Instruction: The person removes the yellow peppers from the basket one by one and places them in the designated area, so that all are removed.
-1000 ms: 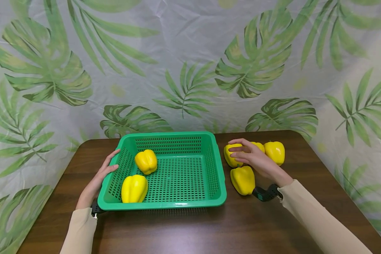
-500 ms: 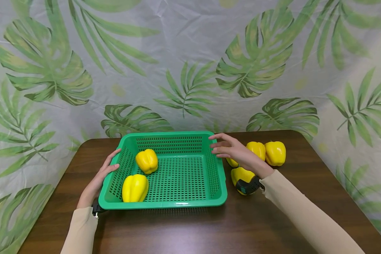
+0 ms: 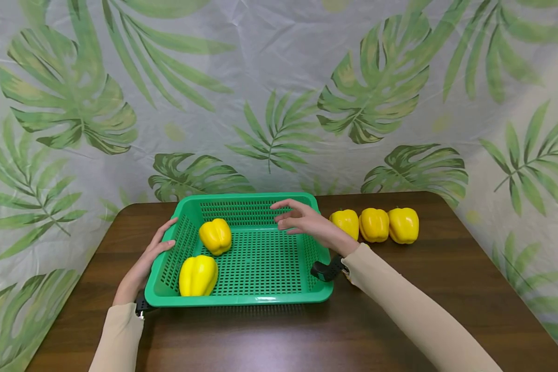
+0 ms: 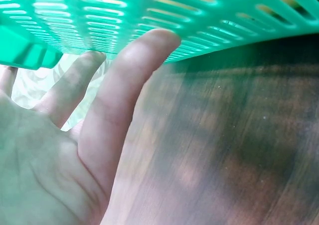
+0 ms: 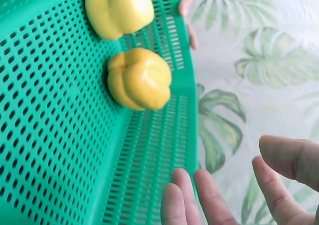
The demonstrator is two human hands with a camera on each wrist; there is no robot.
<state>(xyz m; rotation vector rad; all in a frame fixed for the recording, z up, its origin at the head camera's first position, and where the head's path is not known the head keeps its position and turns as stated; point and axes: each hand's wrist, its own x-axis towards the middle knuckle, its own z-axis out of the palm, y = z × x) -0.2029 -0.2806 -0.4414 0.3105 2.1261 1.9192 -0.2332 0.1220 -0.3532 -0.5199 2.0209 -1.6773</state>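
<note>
Green basket (image 3: 242, 299) holds two bell peppers (image 3: 198, 276); our left hand (image 3: 141, 263) touches it, our right hand (image 3: 310, 225) hovers above, all fingers released.

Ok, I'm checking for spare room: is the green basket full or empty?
Partly filled: the green basket holds two yellow peppers on its left side, while bare slotted floor shows across the middle and right.

**Smooth gloss over grain**

The basket (image 3: 242, 300) is looking like moulded plastic, smooth and perforated, catching bright glints. The peppers (image 3: 198, 276) are shining with smooth, glossy skins. The surface (image 3: 242, 338) is showing wood grain and a soft sheen. Behind, the backdrop (image 3: 279, 67) is creasing, cloth or plastic sheeting being hard to tell apart. The sleeves (image 3: 409, 302) are looking like matt, soft cloth.
</note>
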